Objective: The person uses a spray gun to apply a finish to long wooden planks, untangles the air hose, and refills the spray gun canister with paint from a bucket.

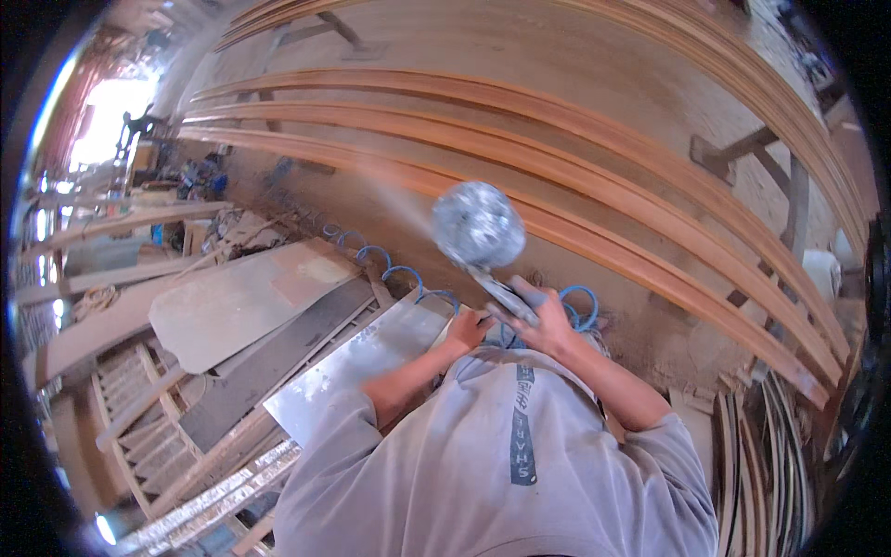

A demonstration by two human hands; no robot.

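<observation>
Spray gun (484, 243) in R fingers (533, 332), grey shirt (445, 455) w/ dark lettered strip (522, 436)

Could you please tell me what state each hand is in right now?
Left hand: curled near the blue hose; whether it grips anything cannot be told.
Right hand: closed, holding the spray gun by its handle.

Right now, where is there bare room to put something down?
The brown floor looks mostly bare between the three long wooden strips and the strip bundle at upper right. The pale board looks free on top, beside the darker board. It's crowded among the planks at left, and around the right hand, with the spray gun and blue hose.
</observation>
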